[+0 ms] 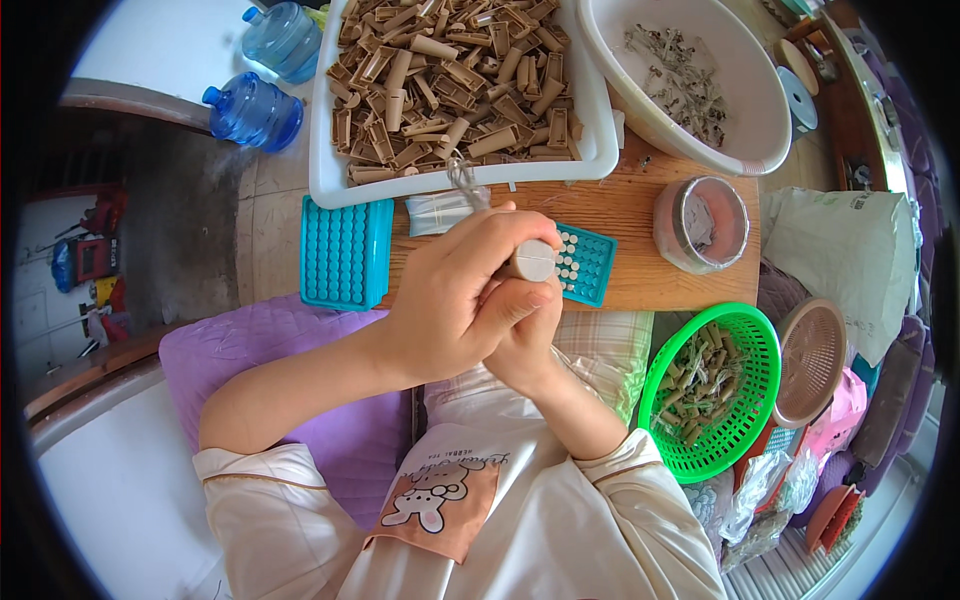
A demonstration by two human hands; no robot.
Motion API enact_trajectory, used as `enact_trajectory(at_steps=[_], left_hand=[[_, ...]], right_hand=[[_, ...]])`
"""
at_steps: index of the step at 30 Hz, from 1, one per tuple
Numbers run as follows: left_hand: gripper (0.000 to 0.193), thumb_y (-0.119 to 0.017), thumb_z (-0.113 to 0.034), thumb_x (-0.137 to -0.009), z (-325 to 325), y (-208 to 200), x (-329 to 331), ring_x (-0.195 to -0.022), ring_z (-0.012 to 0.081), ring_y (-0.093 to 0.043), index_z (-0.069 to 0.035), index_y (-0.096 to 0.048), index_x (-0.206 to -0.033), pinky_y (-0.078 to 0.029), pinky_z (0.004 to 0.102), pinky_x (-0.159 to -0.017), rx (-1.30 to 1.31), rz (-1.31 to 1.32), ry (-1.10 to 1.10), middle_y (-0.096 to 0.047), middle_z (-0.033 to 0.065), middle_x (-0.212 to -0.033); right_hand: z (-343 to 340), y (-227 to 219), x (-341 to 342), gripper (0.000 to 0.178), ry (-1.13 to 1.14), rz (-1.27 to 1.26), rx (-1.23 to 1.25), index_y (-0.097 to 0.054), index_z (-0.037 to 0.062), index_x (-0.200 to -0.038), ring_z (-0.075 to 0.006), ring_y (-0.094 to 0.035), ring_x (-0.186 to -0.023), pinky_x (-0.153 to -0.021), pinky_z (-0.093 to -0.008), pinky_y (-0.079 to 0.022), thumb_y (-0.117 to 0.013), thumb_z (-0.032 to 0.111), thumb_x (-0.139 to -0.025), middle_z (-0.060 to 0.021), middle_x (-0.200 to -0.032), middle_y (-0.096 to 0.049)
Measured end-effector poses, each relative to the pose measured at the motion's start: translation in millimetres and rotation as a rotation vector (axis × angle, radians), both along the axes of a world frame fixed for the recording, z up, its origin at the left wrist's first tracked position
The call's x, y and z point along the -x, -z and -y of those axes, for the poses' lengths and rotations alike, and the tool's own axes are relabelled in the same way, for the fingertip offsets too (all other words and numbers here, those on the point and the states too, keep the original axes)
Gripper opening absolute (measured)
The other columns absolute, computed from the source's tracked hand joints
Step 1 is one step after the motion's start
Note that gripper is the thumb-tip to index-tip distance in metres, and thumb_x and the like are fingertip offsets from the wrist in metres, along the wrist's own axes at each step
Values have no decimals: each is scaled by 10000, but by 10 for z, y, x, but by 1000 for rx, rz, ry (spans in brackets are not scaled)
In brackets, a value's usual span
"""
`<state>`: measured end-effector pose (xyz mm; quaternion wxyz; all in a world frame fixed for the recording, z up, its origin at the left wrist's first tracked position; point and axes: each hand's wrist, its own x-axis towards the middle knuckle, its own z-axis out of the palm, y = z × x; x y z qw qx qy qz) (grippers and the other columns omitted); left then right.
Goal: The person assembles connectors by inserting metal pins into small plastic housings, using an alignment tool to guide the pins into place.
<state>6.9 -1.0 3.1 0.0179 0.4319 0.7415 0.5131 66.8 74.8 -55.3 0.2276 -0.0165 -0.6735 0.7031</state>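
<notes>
Both my hands are pressed together in front of my chest, around a small tan plastic tube (533, 261) whose round end faces up. My left hand (450, 285) lies on top, with its fingers and thumb closed about the tube. Behind and below it, my right hand (530, 345) is closed against the same piece, its fingers mostly hidden. A thin, shiny clear strand (462, 178) shows just beyond my left knuckles. Close to the hands, a teal tray (597, 270) carries small white round pieces, partly covered by my fingers.
A white tub (598, 140) of tan half-shells and a pale basin (765, 120) with clear-and-metal pieces stand at the back. A teal stack of trays (345, 250) is left. A translucent bucket (738, 225) stands right; a green basket (768, 370) holds tan tubes with clear strands.
</notes>
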Motion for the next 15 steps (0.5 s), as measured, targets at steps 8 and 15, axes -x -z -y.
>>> enact_trajectory(at_steps=[8,15], left_hand=[[329,-383,-323,-891,43,-150,139,-680,84,-500,-50,-408,-1072,-412,192,-570,-262,781,-48,-528,56,-865],[331,-312,-334,-915,-19,-88,85,-544,22,-327,-55,-417,-1058,-301,148,-475,-18,1025,31,-453,10,-745]], right_hand=[[-1370,38,-65,200,218,304,-266,-575,17,-970,-103,-549,-726,-638,-231,-447,-564,50,-773,-42,-795,-579],[-2666,457,-69,155,55,798,-1237,-603,0,-824,-284,-596,-724,-644,-363,-467,-545,17,-681,-176,-814,-598]])
